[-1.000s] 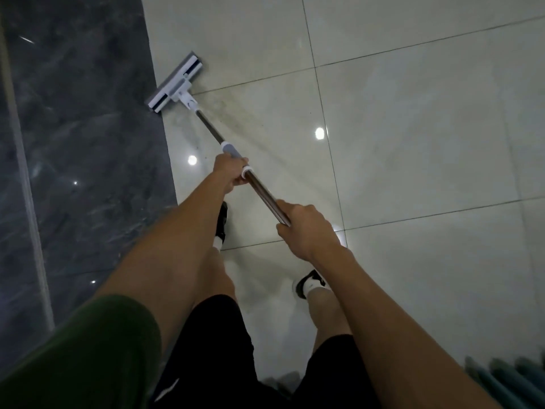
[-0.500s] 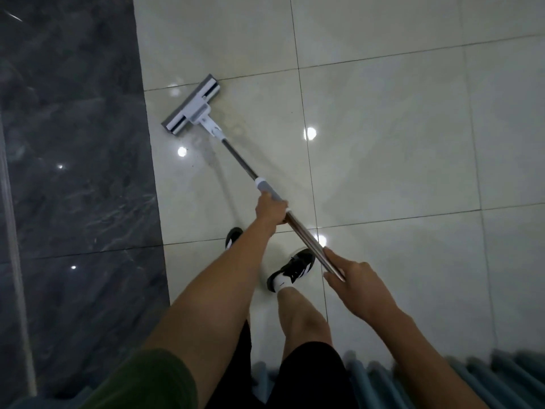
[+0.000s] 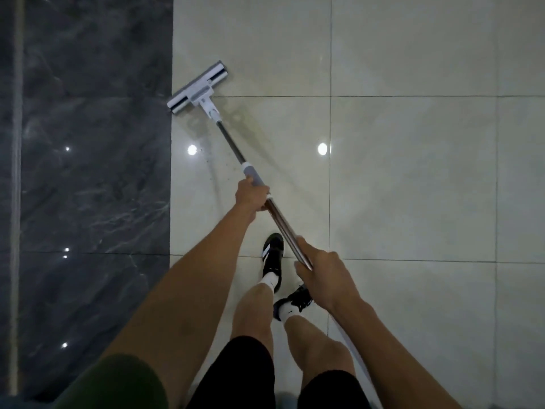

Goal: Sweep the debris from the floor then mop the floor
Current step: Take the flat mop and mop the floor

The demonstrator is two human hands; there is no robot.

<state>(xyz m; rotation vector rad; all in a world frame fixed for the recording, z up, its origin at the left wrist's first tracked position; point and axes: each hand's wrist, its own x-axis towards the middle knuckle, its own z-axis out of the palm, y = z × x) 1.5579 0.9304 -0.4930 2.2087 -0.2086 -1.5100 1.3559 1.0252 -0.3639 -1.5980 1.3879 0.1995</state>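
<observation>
I see my left hand point(image 3: 251, 195) gripping the mop point(image 3: 233, 143) pole's grey sleeve, my right hand point(image 3: 323, 274) grasping nearer; the mop head point(image 3: 198, 87) lies far-left on beige floor tiles point(image 3: 413, 172) beside the dark marble strip point(image 3: 88, 143).

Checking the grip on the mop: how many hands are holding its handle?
2. The left hand grips the mop handle at its grey sleeve; the right hand grips nearer the top end.

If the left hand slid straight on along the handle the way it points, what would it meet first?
The left hand grips the grey sleeve on the mop handle. Ahead the bare pole looks free until the white neck joint above the mop head.
</observation>
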